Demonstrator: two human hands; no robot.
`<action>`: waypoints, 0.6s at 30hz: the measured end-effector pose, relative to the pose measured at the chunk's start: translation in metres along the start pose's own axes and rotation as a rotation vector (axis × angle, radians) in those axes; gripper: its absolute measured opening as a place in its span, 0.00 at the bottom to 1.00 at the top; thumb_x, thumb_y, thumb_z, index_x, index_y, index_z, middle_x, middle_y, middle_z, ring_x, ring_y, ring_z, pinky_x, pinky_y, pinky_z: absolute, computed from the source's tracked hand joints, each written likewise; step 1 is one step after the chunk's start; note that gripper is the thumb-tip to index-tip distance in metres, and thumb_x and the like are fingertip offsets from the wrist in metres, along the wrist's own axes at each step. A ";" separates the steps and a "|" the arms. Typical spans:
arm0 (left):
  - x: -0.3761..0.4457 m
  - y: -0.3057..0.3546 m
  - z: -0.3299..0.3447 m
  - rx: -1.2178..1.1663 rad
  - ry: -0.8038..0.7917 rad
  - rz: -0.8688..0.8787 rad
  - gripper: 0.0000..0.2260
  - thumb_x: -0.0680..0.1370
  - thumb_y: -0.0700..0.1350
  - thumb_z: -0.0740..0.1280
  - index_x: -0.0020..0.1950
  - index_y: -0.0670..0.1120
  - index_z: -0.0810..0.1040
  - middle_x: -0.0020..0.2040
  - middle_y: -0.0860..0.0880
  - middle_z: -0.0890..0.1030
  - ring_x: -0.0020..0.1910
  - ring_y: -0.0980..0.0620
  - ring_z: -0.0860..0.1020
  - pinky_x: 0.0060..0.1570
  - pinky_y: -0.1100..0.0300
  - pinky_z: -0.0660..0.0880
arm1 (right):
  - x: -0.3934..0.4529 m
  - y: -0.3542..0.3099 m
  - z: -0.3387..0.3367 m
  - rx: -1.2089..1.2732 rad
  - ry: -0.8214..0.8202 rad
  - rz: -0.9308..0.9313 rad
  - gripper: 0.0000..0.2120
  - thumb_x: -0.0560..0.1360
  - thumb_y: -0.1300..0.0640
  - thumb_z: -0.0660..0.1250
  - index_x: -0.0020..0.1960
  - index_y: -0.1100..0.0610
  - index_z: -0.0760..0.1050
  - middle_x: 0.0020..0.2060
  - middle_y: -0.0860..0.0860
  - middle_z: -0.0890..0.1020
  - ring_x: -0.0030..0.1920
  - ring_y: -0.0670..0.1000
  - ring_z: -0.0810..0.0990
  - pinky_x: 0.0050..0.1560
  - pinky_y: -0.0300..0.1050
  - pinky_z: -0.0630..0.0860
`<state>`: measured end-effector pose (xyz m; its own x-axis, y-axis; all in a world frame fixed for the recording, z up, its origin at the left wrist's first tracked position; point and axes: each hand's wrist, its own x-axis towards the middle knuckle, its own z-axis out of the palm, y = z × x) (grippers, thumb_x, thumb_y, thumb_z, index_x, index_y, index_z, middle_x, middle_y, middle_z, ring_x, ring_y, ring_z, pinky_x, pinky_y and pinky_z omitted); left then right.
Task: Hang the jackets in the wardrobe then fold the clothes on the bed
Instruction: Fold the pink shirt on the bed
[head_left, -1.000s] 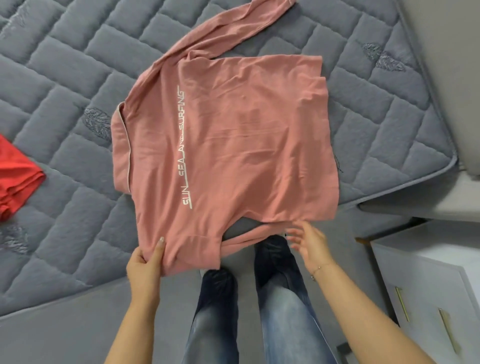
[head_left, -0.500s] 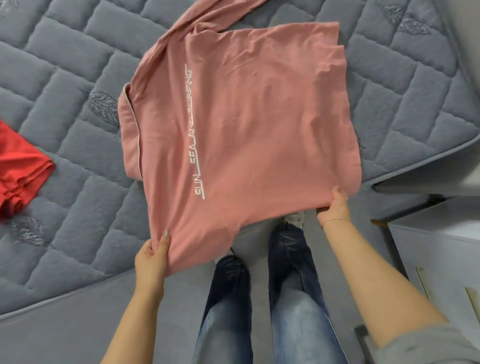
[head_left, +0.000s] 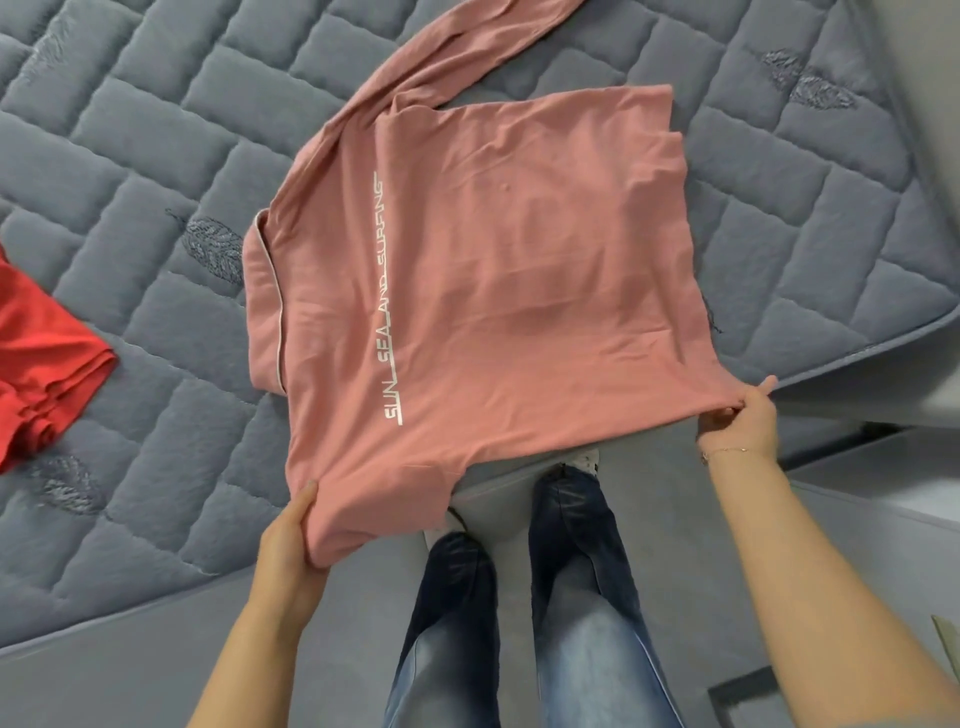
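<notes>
Left hand (head_left: 291, 540) at lower centre-left of the frame grips the near corner of the pink shirt (head_left: 483, 291), thumb on top of the cloth, the other fingers tucked underneath and out of sight. Right hand (head_left: 740, 421) at the right edge of the shirt pinches the opposite near corner, fingers curled into the fabric, a thin bracelet (head_left: 724, 451) across the wrist. The two hands are well apart, the hem drawn between them and hanging just past the edge of the bed.

The shirt lies spread over the grey quilted mattress (head_left: 156, 171) in the middle of the frame, with a line of white lettering (head_left: 388, 301) running down its left half. One long sleeve (head_left: 452, 57) trails toward the top of the frame and is cut off there. The other sleeve seems folded under the body; only a strip shows below the hem, hard to make out.

At the left edge a red garment (head_left: 47, 358) lies on the mattress, partly cropped; whether it is folded neatly I cannot tell.

Below the shirt, jeans (head_left: 519, 613) fill the bottom centre, and a shoe tip (head_left: 584, 460) peeks out under the hem. White furniture (head_left: 883, 467) at the right is mostly out of frame.
</notes>
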<state>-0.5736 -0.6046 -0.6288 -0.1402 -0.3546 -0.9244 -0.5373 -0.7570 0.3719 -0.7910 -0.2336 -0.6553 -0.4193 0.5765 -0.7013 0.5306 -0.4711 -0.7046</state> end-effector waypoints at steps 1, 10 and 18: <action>-0.005 0.007 0.004 -0.060 -0.065 -0.032 0.17 0.80 0.49 0.65 0.67 0.44 0.75 0.59 0.45 0.83 0.55 0.46 0.83 0.41 0.52 0.81 | 0.001 -0.006 0.002 -0.022 0.057 -0.043 0.15 0.78 0.66 0.58 0.42 0.47 0.70 0.23 0.44 0.75 0.23 0.39 0.76 0.31 0.31 0.74; -0.003 0.129 0.080 -0.545 -0.438 0.000 0.36 0.57 0.35 0.81 0.65 0.41 0.78 0.54 0.47 0.83 0.46 0.56 0.83 0.41 0.68 0.80 | 0.021 -0.077 0.095 -0.182 -0.416 0.067 0.11 0.78 0.61 0.60 0.37 0.55 0.70 0.27 0.49 0.82 0.34 0.47 0.85 0.38 0.41 0.81; 0.027 0.095 0.142 0.076 0.242 0.537 0.18 0.80 0.37 0.63 0.70 0.39 0.69 0.59 0.47 0.75 0.51 0.57 0.77 0.52 0.69 0.74 | 0.059 -0.053 0.089 -0.403 -0.375 0.081 0.07 0.80 0.64 0.60 0.46 0.57 0.75 0.43 0.56 0.80 0.52 0.55 0.78 0.46 0.41 0.78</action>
<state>-0.7460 -0.6079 -0.6304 -0.2199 -0.7993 -0.5593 -0.5026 -0.3985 0.7672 -0.9094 -0.2339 -0.6694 -0.5603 0.2371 -0.7936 0.7807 -0.1689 -0.6016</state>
